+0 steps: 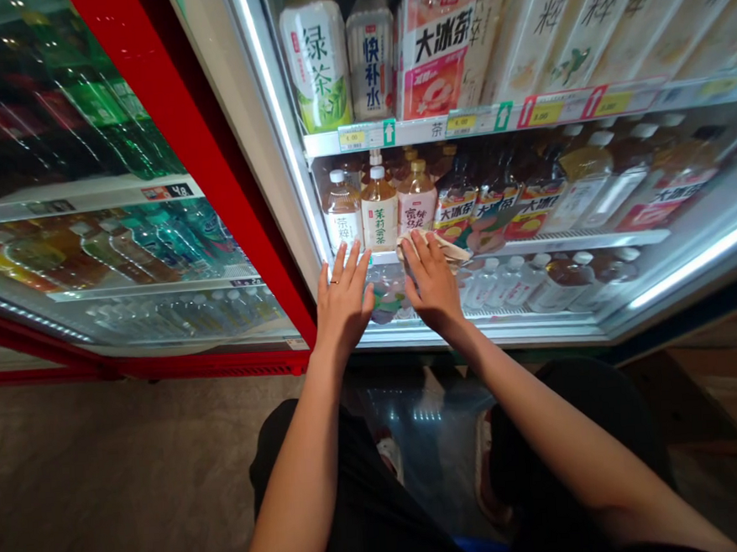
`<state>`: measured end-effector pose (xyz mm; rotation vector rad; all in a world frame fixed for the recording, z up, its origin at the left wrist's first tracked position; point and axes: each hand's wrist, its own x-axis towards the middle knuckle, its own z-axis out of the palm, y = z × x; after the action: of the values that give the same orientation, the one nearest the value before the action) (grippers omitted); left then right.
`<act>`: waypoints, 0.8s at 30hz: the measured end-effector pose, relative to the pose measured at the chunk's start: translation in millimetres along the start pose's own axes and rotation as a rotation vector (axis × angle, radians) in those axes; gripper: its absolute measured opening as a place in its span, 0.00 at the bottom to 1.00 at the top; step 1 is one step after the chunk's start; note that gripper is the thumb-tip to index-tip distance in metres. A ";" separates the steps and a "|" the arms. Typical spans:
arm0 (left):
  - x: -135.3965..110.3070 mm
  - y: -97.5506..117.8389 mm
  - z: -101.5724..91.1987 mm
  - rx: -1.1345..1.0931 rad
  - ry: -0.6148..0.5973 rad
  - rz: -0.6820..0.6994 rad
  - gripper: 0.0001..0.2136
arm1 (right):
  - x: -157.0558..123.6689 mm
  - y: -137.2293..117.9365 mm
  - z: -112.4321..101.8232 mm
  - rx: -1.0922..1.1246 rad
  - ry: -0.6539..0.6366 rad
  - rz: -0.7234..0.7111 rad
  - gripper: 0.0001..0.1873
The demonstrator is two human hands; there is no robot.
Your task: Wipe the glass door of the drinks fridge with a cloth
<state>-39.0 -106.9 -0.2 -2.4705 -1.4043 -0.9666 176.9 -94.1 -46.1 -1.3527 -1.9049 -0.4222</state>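
Note:
My left hand (346, 298) lies flat with its fingers spread, against what looks like the glass front of a lit drinks fridge. It has a ring on one finger and holds nothing. To its right, my right hand (432, 287) presses a pale cloth (453, 251) under its stretched fingers against the same front. Behind the hands stand small tea bottles: a white-capped one (342, 210), another with green lettering (380, 212) and a gold-capped one (417, 201). Part of the cloth is hidden under the right hand.
Large bottles, such as a green tea bottle (316, 61), line an upper shelf with price tags (462, 124). Smaller bottles (561, 279) stand lower down. A red-framed fridge (189, 146) adjoins on the left. Brown cardboard (723, 386) is at right, above the floor (136, 477).

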 end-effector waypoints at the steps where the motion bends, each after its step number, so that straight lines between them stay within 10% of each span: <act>1: 0.0 -0.5 -0.5 0.002 0.003 -0.001 0.30 | 3.2 -2.4 1.0 -0.008 -0.009 -0.013 0.46; 24: -5.8 -21.5 -14.7 0.007 0.033 -0.088 0.34 | 14.8 -33.9 11.7 0.015 -0.123 -0.050 0.45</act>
<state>-65.3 -105.3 4.0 -2.3941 -1.5152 -1.0126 139.2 -89.9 -37.9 -1.3513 -2.0418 -0.3558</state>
